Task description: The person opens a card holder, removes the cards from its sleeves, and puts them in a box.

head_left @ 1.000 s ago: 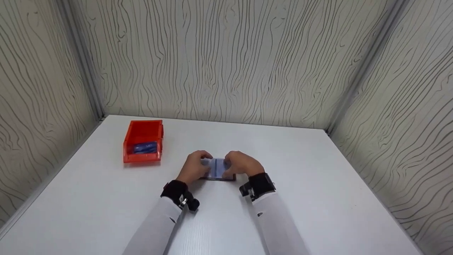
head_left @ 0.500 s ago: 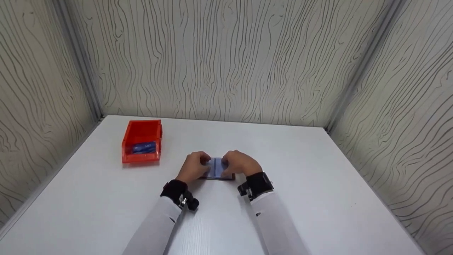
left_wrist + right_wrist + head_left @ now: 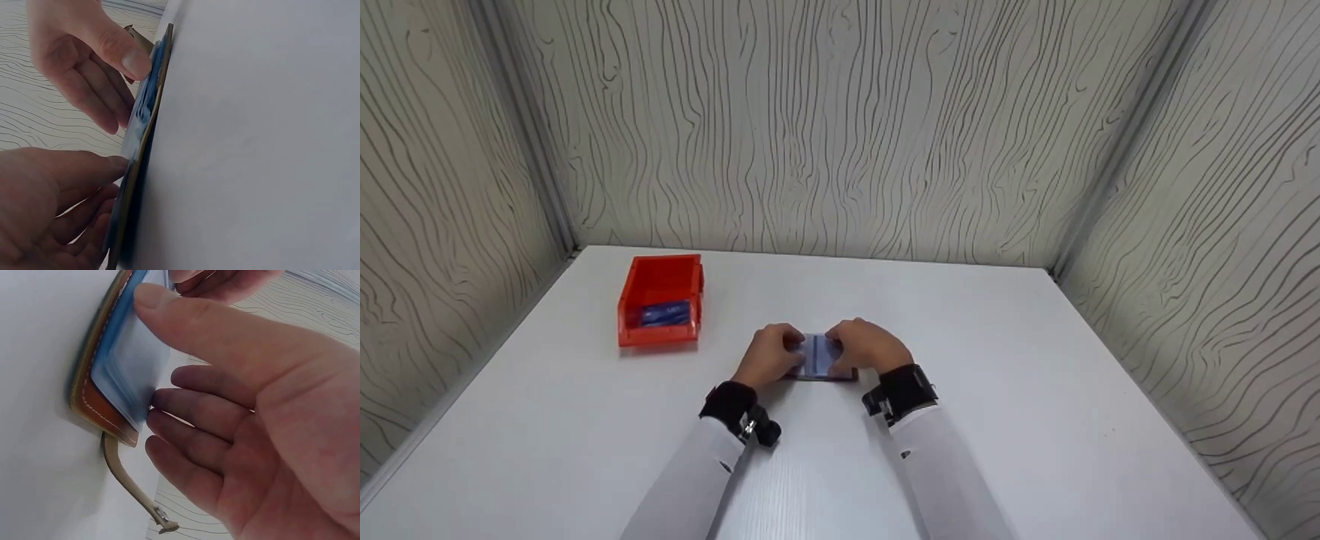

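A brown leather card holder with white stitching lies unfolded on the table, its clear bluish plastic sleeves facing up. A strap with a metal snap sticks out from its far side. My left hand holds the left part, thumb on the sleeves near the edge and the other fingers curled at the far side. On the right part rests the thumb of my right hand, while its other fingers reach loosely bent toward the far edge of the sleeves. Both hands partly cover the card holder in the head view.
A red open-front bin stands at the back left of the white table, with a blue packet inside. Patterned panels rise behind the table and along both sides.
The right hand has shifted slightly left over the card holder, with its fingers a little closer to the middle. The left hand stays almost where it was.
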`<state>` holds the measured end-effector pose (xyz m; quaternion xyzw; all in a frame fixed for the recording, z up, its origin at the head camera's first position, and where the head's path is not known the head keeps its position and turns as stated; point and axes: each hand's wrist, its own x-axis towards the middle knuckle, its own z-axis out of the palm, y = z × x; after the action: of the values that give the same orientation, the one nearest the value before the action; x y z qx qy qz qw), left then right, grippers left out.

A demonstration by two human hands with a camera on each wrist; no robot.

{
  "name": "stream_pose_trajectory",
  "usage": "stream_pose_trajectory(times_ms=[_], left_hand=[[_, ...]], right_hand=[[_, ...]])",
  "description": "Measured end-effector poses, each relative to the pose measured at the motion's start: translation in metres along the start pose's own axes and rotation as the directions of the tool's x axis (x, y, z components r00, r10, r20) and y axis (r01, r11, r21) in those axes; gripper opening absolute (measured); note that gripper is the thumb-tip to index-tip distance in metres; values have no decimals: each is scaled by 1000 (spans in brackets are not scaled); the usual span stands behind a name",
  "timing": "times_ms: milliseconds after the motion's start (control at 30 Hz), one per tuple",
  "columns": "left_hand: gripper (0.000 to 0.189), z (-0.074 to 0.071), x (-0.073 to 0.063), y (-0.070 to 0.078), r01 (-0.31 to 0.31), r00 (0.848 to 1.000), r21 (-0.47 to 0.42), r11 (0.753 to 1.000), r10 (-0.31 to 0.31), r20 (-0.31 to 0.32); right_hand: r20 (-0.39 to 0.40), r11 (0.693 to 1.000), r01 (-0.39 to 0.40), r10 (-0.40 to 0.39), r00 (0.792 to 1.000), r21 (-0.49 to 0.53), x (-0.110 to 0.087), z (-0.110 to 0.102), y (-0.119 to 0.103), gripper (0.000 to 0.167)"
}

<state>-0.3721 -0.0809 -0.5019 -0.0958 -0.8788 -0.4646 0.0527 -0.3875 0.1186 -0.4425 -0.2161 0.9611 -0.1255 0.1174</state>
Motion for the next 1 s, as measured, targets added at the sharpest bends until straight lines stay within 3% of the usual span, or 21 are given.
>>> stream_pose_trajectory(times_ms=[200, 467, 733, 900, 1000], left_hand=[[28, -2, 0, -1, -17, 1000, -1, 1000, 17, -4], [29, -2, 1, -2, -6, 1000, -1, 1000, 6, -3], [30, -2, 1, -1, 4, 1000, 1, 1000, -4, 19], [29, -2, 1, 0, 2, 1000, -4, 1000, -2, 17], [28, -2, 2, 2, -9, 1000, -7, 1000, 9, 6]], right_hand=[[-2, 999, 39, -39, 999, -19, 0, -2, -2, 57], [7, 995, 81, -81, 997, 55, -3, -8, 10, 69], [-121, 979, 165, -150, 981, 123, 0, -11, 19, 58], [-193, 962, 99, -50, 980, 254, 3, -8, 24, 65], [-181, 940, 23, 42, 983, 340, 4, -7, 25, 53]])
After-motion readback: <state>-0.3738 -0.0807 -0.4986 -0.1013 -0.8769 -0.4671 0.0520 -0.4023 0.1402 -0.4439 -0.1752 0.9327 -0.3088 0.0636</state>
